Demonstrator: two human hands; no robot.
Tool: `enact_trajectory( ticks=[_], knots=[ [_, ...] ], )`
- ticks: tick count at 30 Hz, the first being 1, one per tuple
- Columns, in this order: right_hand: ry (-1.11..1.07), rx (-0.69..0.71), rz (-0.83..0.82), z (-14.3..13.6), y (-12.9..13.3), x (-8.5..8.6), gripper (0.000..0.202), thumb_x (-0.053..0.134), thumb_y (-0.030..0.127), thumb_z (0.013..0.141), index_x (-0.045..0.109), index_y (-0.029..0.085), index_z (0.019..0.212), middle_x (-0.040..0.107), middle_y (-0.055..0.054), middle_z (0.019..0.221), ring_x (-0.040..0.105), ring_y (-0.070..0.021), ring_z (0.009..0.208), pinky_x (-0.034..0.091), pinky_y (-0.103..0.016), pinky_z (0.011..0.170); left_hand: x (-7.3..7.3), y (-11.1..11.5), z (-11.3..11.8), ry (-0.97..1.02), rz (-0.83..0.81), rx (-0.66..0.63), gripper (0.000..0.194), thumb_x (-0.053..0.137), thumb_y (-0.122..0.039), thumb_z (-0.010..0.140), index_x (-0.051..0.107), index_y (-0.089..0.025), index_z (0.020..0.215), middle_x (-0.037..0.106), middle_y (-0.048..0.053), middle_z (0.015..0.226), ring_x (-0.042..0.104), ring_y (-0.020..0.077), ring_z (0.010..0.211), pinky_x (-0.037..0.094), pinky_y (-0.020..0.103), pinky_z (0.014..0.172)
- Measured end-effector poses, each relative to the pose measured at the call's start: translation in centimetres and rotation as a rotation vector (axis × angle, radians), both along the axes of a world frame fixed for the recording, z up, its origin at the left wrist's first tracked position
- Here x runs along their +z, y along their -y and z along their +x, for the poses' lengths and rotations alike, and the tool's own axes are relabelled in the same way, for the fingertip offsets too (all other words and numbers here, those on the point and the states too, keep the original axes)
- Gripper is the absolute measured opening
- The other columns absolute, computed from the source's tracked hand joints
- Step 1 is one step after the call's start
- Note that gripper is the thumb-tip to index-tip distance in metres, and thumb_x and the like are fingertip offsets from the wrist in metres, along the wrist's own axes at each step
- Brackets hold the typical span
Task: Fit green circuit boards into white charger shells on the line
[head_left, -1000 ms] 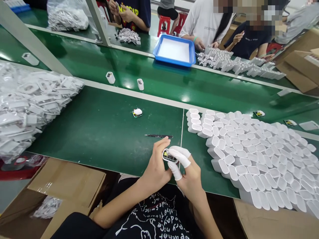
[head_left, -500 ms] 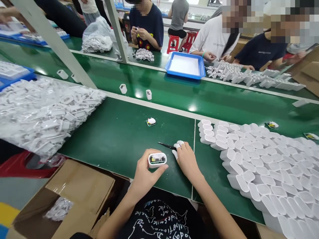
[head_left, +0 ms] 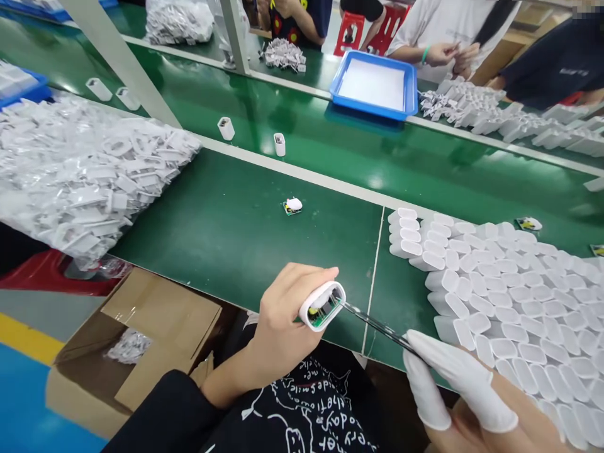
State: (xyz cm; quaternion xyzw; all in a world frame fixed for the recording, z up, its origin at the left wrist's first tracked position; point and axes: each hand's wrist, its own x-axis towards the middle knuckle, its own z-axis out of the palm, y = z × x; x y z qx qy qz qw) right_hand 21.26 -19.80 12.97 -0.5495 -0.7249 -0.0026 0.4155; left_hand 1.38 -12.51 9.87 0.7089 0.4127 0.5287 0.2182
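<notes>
My left hand [head_left: 280, 321] is closed around a white oval plastic housing [head_left: 304, 307], its open end tilted up towards me. Inside the housing sits a green circuit board [head_left: 325, 309] with yellow and black parts. White finger cots cover the fingers of my right hand [head_left: 476, 390], which pinch dark tweezers [head_left: 380, 327]. The tweezer tips meet the right side of the housing's opening, by the board's edge. Beyond my hands, a loose circuit board with a white blob [head_left: 293, 206] lies on the green bench.
Many empty white housings [head_left: 500, 289] stand packed at the right. A plastic bag of white parts [head_left: 94, 176] lies at left, above an open cardboard box [head_left: 85, 390]. Filled housings [head_left: 280, 145] and a blue tray [head_left: 410, 100] are across the bench, where co-workers' hands [head_left: 453, 56] work.
My right hand has lifted the tweezers off the bench and come nearer, bringing the tips to the housing. My left hand has turned and tilted the housing. The view has dipped.
</notes>
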Motion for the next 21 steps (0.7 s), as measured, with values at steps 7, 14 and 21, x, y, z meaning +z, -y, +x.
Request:
enact_trajectory(
  ticks=[7, 14, 21],
  knots=[
    [0.237, -0.149, 0.018, -1.3, -0.4, 1.0, 0.069, 0.072, 0.008, 0.085, 0.048, 0.034, 0.145, 0.076, 0.002, 0.075, 0.072, -0.0193, 0.058, 0.059, -0.031, 0.063, -0.3, 0.3, 0.5, -0.122, 0.065, 0.110, 0.043, 0.062, 0.001, 0.083, 0.062, -0.019, 0.121, 0.069, 0.005, 0.098, 0.066, 0.0173, 0.086, 0.058, 0.030, 0.071],
    [0.327, -0.106, 0.085, -0.8, 0.2, 0.2, 0.070, 0.078, 0.007, 0.079, 0.052, 0.023, 0.143, 0.077, -0.004, 0.084, 0.068, -0.0180, 0.061, 0.055, -0.031, 0.062, -0.2, 0.5, 1.1, -0.131, 0.036, 0.120, 0.043, 0.067, 0.000, 0.081, 0.064, -0.018, 0.120, 0.069, 0.005, 0.096, 0.066, 0.0164, 0.083, 0.057, 0.028, 0.069],
    [0.346, -0.136, 0.032, -0.3, 0.1, 0.0, 0.042, 0.076, 0.003, 0.079, 0.069, 0.021, 0.116, 0.075, -0.003, 0.089, 0.068, -0.0171, 0.070, 0.052, -0.032, 0.071, 1.3, 0.3, 0.1, 0.014, -0.347, -0.195, 0.029, 0.071, -0.015, 0.084, 0.069, -0.020, 0.112, 0.070, 0.002, 0.087, 0.066, 0.0137, 0.074, 0.057, 0.024, 0.063]
  ],
)
